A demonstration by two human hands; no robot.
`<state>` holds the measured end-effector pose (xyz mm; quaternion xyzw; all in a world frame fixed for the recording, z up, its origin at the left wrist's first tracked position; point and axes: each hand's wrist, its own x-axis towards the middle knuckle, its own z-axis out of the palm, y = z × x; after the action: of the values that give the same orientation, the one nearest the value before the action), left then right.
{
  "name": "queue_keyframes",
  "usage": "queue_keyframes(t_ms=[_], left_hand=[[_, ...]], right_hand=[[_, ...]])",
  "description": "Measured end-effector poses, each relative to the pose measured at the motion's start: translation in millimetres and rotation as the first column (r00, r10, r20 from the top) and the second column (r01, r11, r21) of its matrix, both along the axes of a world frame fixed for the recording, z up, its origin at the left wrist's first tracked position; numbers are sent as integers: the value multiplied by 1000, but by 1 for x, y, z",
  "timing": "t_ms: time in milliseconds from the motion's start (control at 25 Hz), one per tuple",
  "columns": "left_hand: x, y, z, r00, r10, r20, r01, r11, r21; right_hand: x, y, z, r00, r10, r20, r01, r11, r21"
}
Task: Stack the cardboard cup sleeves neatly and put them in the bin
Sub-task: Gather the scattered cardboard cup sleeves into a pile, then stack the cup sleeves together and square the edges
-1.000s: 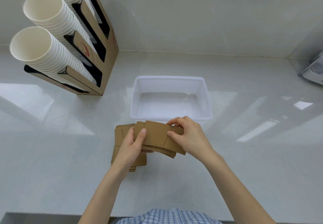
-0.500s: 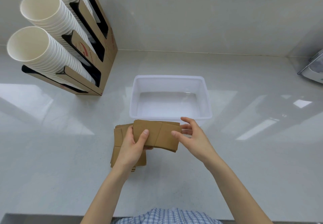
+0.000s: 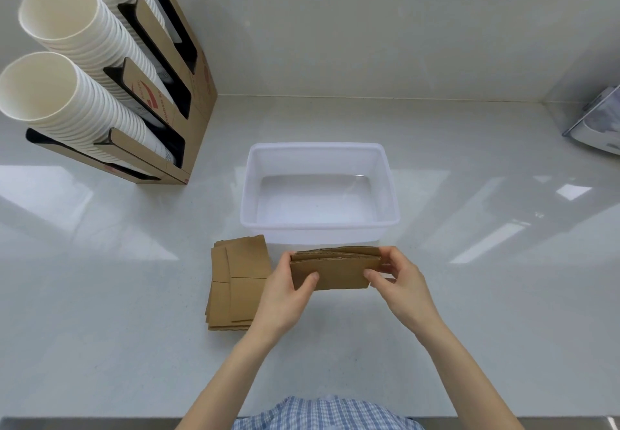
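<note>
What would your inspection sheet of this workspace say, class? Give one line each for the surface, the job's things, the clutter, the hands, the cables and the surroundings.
Surface: glossy white counter, with light reflections.
Job's things: a held bundle of sleeves stands on edge in front of the bin; a flat pile of sleeves lies on the counter to its left; the clear plastic bin has no sleeves in it.
Clutter: nothing seen.
Hands: left hand and right hand grip the bundle at its two ends.
Cables: nothing seen.
Surroundings: cardboard cup dispenser holding white paper cups at far left; a pale object cut off at the right edge; plain wall behind.
</note>
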<state>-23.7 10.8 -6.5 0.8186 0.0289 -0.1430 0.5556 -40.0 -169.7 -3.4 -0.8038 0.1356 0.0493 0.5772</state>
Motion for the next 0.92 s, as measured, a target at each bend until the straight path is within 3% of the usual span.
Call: queue_keyframes(t_ms=[360,720,920], left_hand=[[-15,-8,-34,999,-38,6,36,980,197],[-11,-7,-33,996,-75,43,64,974,215],[-6,-4,-18,998,-64,12,62,990,130]], right_hand=[[-16,4,-35,1000,-3,15,4,997,-72],[-16,6,-42,1000,-2,25,4,996,-84],[-13,1,-33,1000,-13,15,14,997,-73]])
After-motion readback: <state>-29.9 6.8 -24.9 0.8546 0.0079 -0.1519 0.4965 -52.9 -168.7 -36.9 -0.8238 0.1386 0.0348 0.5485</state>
